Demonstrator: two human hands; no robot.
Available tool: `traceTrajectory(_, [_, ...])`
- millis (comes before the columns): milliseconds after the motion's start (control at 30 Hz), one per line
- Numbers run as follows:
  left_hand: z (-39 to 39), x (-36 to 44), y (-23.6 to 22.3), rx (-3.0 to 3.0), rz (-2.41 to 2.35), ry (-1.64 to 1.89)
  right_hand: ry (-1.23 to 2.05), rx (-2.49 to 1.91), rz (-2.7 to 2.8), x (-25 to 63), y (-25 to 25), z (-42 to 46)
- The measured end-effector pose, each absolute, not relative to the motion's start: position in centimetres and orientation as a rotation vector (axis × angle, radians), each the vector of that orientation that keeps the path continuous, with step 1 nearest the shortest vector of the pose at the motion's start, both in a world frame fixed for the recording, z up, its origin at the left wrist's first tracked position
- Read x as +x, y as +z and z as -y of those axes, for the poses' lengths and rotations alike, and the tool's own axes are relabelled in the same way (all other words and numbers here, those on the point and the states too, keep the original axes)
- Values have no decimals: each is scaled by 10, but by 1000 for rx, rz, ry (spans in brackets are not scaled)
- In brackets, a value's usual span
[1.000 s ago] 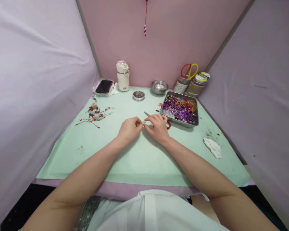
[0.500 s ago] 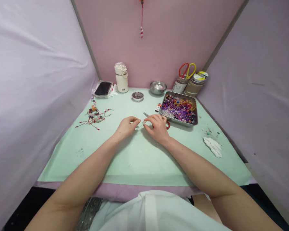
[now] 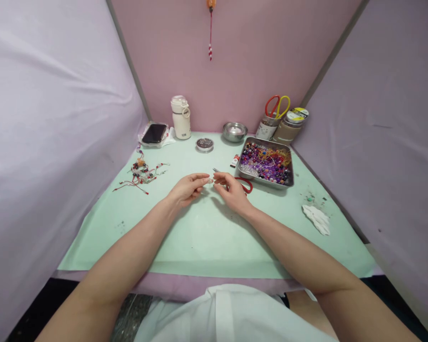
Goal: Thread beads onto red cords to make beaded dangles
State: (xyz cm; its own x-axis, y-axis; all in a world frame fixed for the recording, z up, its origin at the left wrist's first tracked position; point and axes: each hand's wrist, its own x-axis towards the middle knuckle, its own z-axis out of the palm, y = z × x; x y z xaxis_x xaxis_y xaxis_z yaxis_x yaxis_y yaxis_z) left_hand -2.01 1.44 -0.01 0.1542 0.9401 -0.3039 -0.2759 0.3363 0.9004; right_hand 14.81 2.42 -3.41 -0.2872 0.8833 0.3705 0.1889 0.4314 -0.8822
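Note:
Over the middle of the table, my left hand (image 3: 188, 188) pinches a small clear bead (image 3: 210, 180) between thumb and fingertips. Close beside it on the right is my right hand (image 3: 231, 190), its fingers bent and its thumb drawn in toward the bead. What those fingertips hold is too small to make out; a thin thread may be there. Behind and under my right hand lie red-handled scissors (image 3: 248, 185), the blade tip pointing left past the fingers. My right hand covers their middle part.
At right, a metal tray (image 3: 262, 181) holds beads and cords. Beaded strings (image 3: 142, 175) lie left. Along the back stand a phone (image 3: 154, 133), a white bottle (image 3: 181, 124), a round dish (image 3: 204, 145), a steel bowl (image 3: 234, 135) and jars (image 3: 287, 133). A crumpled tissue (image 3: 316, 219) lies right.
The clear bead, earlier at my right fingertips, is now at my left fingertips. My left hand has turned slightly and reached a little to the right. The view has tilted slightly upward.

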Motion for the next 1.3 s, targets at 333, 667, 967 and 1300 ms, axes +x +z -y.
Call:
traceTrajectory(333, [-12,-12,-6,795,-1010,1188,1529,-980,1225,134,-36,-16])
traceTrajectory(667, [-15,-15,-1,622,-971,1206,1149,-1045,1589,150,-27,-24])
traceTrajectory(967, [-13,-15,-1,665,-1039,1059,709,-1014,2645,191,-2,-33])
traceTrajectory(1300, [2,1,-14,1942,-1419,764,485,-1121,2722,185,-4,-28])
